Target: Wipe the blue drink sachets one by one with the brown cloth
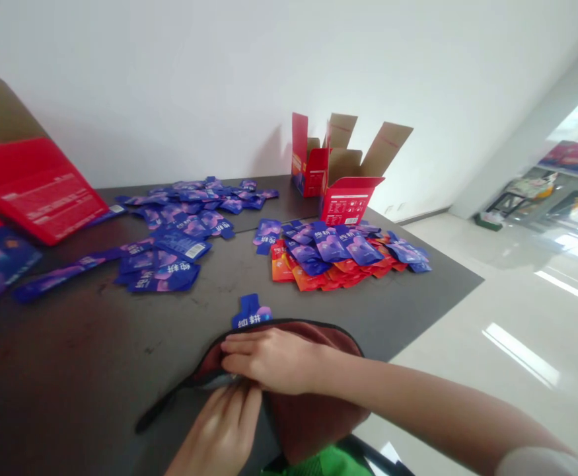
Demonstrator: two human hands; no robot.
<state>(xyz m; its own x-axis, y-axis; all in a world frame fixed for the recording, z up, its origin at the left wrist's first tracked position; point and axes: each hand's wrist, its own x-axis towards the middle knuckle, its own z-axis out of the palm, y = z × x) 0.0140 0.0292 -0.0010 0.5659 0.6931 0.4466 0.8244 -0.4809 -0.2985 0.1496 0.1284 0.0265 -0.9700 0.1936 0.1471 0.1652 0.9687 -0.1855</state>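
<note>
A dark red fabric pouch with a black edge lies at the near edge of the dark table. My right hand rests on its open edge, fingers closed on the fabric. My left hand comes up from below, fingers together against the same edge. One blue sachet sticks out just beyond the pouch.
A pile of blue and orange sachets lies mid-table, another blue pile to its left. An open red carton stands at the far edge. A red box flap is at the far left. Shiny floor lies to the right.
</note>
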